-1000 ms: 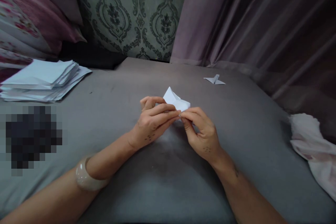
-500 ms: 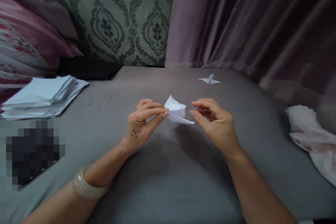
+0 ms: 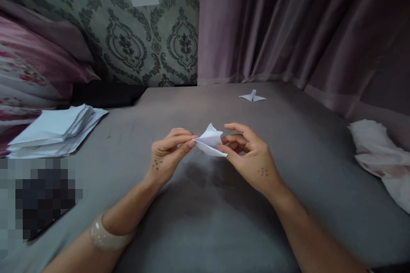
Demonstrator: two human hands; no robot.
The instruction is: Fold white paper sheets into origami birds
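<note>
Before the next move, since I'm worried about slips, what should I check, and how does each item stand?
1. Left hand pinches the paper at its left end: ok.
2. Right hand touches the paper: ok, at its right side.
3. Right hand's grip is firm: cannot tell.
4. Folded piece clear of both hands: ok, it lies beyond them.
5. Stack squared up: not ok, its edges are uneven.

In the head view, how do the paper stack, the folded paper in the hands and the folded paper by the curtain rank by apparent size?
1. Paper stack
2. Held folded paper
3. Far folded paper
The far one lies farther from the camera, so true sizes are unsure.
</note>
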